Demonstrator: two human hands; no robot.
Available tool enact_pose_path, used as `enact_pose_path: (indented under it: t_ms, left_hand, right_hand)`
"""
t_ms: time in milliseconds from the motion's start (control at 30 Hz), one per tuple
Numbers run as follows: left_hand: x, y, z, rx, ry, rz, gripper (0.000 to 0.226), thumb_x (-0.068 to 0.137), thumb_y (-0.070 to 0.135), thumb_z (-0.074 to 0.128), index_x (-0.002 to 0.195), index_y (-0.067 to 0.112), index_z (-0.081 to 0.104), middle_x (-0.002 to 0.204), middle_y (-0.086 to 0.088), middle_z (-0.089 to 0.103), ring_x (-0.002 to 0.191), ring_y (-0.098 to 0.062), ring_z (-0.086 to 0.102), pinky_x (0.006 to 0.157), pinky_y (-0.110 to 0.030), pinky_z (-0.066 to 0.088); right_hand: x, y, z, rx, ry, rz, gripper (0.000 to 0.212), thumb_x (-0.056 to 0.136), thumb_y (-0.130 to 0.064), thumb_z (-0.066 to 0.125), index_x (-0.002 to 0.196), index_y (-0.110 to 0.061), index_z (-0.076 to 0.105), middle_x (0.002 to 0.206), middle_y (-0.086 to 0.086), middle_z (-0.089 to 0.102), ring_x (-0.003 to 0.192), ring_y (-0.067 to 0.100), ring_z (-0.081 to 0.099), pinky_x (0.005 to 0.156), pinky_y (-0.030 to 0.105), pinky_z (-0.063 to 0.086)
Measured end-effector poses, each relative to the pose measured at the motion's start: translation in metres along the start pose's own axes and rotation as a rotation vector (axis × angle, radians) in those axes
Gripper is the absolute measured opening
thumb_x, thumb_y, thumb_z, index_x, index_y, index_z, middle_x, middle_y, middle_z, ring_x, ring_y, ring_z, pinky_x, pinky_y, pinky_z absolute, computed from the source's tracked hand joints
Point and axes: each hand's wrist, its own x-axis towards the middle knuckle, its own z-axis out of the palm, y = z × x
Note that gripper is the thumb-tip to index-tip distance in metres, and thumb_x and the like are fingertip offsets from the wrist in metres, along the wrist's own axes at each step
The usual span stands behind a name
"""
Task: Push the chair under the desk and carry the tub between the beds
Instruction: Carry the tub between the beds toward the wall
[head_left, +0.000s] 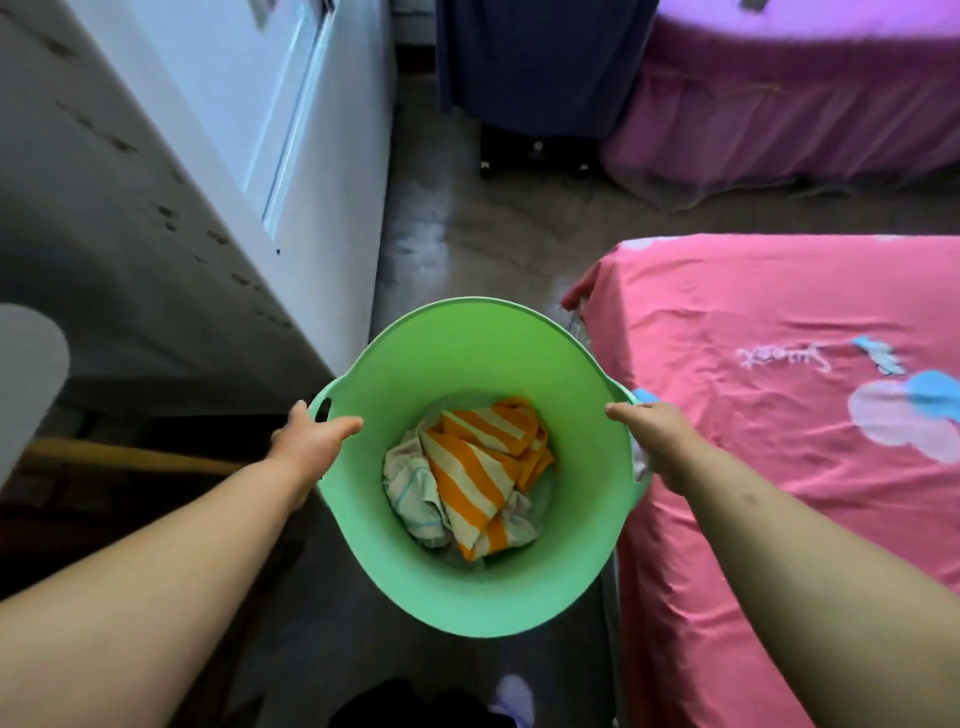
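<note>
A round green tub (467, 353) hangs in front of me, held off the floor by both handles. Inside it lies crumpled cloth (478, 478) with orange and cream stripes. My left hand (309, 441) grips the left handle, thumb over the rim. My right hand (652, 436) grips the right handle, beside the near bed (779, 415) with its pink sheet. A second bed (779, 104) with a pink-purple cover stands farther back on the right. The floor gap (493, 223) between the two beds lies ahead. The desk and chair cannot be clearly made out.
A white cabinet (291, 130) and a grey wall (104, 234) line the left side. A dark blue cloth (535, 62) hangs over a wheeled stand at the back. A wooden bar (130, 457) sits low on the left. My foot (511, 696) shows below the tub.
</note>
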Motion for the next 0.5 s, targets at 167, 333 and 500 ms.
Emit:
enact_pose_path:
  t_ms: [167, 333, 500]
  left_hand:
    - [0.057, 0.099, 0.005, 0.103, 0.036, 0.051, 0.094, 0.06, 0.052, 0.063, 0.145, 0.017, 0.043, 0.139, -0.025, 0.051, 0.124, -0.041, 0.052, 0.105, -0.048, 0.045]
    - [0.13, 0.208, 0.012, 0.316, 0.052, 0.099, 0.099, 0.056, 0.054, 0.054, 0.148, 0.021, 0.041, 0.141, -0.032, 0.048, 0.132, -0.042, 0.044, 0.106, -0.041, 0.038]
    - [0.2, 0.311, 0.022, 0.472, 0.034, 0.136, 0.095, 0.057, 0.052, 0.052, 0.145, 0.019, 0.045, 0.139, -0.029, 0.05, 0.133, -0.04, 0.044, 0.107, -0.039, 0.038]
  right_hand:
    - [0.062, -0.087, -0.013, 0.039, 0.0, -0.005, 0.04, 0.085, -0.022, 0.067, 0.106, 0.012, 0.066, 0.107, 0.029, 0.071, 0.074, 0.027, 0.065, 0.063, 0.029, 0.048]
    - [0.131, -0.173, -0.024, 0.077, 0.031, 0.022, 0.022, 0.086, -0.022, 0.066, 0.089, 0.0, 0.069, 0.105, 0.028, 0.072, 0.083, 0.034, 0.069, 0.086, 0.048, 0.056]
    - [0.202, -0.244, -0.034, 0.075, 0.083, 0.015, 0.028, 0.082, -0.025, 0.067, 0.093, 0.0, 0.071, 0.106, 0.025, 0.072, 0.096, 0.039, 0.07, 0.09, 0.054, 0.056]
